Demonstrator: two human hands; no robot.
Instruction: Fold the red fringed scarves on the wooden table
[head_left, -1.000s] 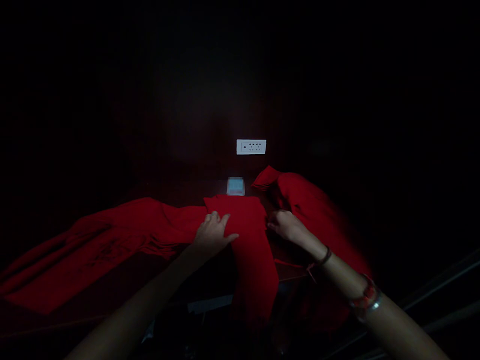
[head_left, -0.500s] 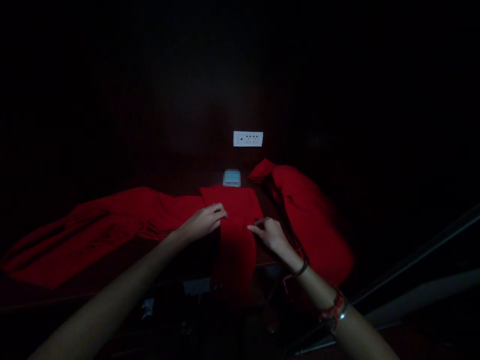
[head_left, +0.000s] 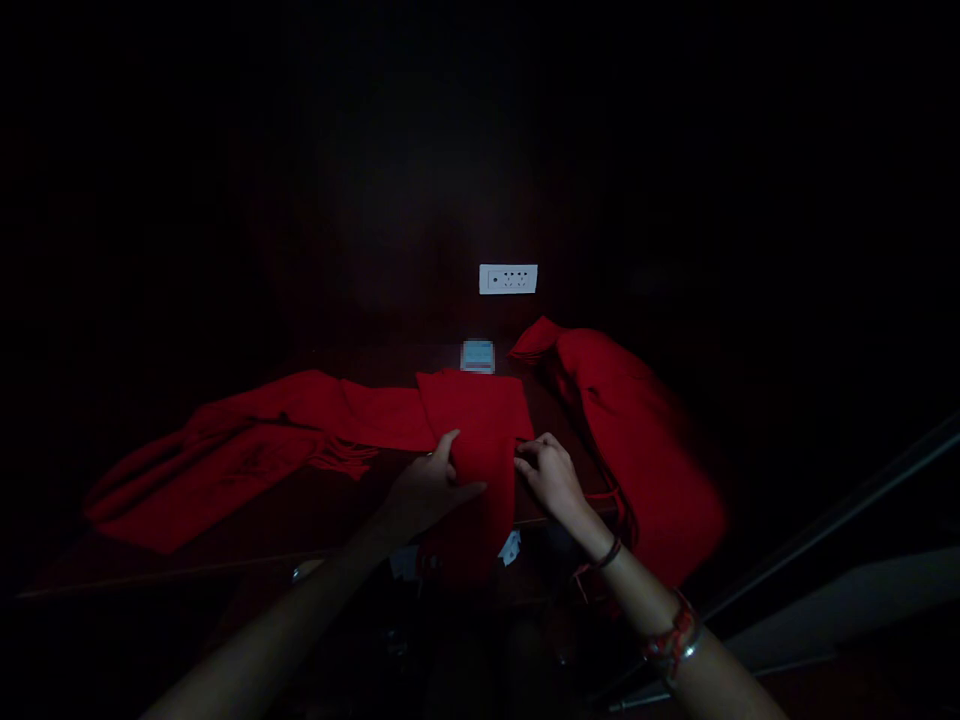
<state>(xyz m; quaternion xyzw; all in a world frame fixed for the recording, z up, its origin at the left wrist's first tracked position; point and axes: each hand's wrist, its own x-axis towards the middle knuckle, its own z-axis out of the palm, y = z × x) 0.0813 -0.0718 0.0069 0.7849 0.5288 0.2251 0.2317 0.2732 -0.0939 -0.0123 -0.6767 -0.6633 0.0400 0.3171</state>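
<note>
A long red cloth lies across a dark tabletop, folded in the middle, one part hanging over the front edge. My left hand is at its left side, thumb and fingers spread, touching or just above the hanging part. Thumb and fingers of my right hand are closed on the cloth's right edge; the fingertips are partly in shadow. From the middle, the cloth runs left into a loose stretch with fringes. A second red cloth is bunched to the right of my right hand.
A white socket panel is on the dark wall behind. Below it, a small pale blue item rests at the back of the tabletop. Pale scraps show beneath the front edge. Much of the surroundings is too dark to make out.
My left hand has come down towards me from the fold and spread its fingers. My right hand stays near the cloth's right edge. The view has shifted slightly.
</note>
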